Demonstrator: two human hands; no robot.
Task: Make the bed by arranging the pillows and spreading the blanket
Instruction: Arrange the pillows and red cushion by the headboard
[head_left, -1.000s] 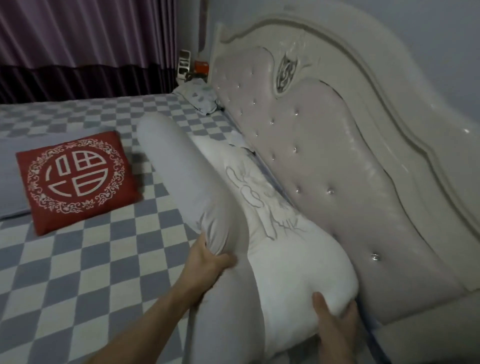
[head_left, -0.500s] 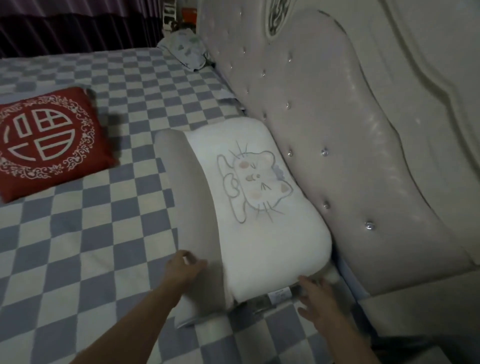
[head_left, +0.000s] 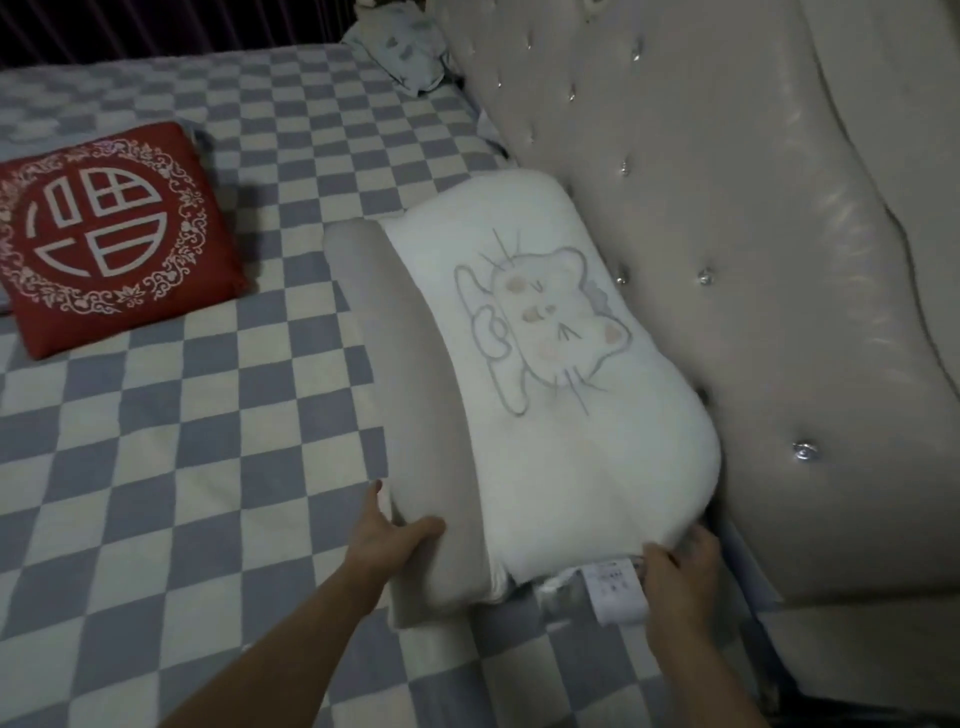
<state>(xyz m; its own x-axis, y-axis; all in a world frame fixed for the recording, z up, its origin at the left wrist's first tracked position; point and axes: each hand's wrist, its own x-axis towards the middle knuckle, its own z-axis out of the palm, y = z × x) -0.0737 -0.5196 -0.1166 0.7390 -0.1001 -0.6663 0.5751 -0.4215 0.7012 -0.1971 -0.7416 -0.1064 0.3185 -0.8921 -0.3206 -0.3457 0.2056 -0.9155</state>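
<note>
Pillow (head_left: 561, 395), white with a grey band along its left side and a cartoon cat drawn on top, lies flat on the checked bedsheet (head_left: 156, 493), its right edge against the padded headboard (head_left: 727, 234). Its near corners are covered by the hands, and a white label (head_left: 618, 590) sticks out below, its print too blurred to read. A small patterned pillow (head_left: 405, 57) at the far end is cut off by the top edge. A red cushion (head_left: 114, 234) with a white emblem lies well apart to the left, cropped at the frame edge.

Compared with a second ago, the pillow is no longer folded up on end; it now sits flat.

The left hand (head_left: 387, 540) grips the grey near corner, thumb on top. The right hand (head_left: 680, 571) touches the white near corner, its fingers seemingly tucked beneath, though the dim view makes this uncertain.
</note>
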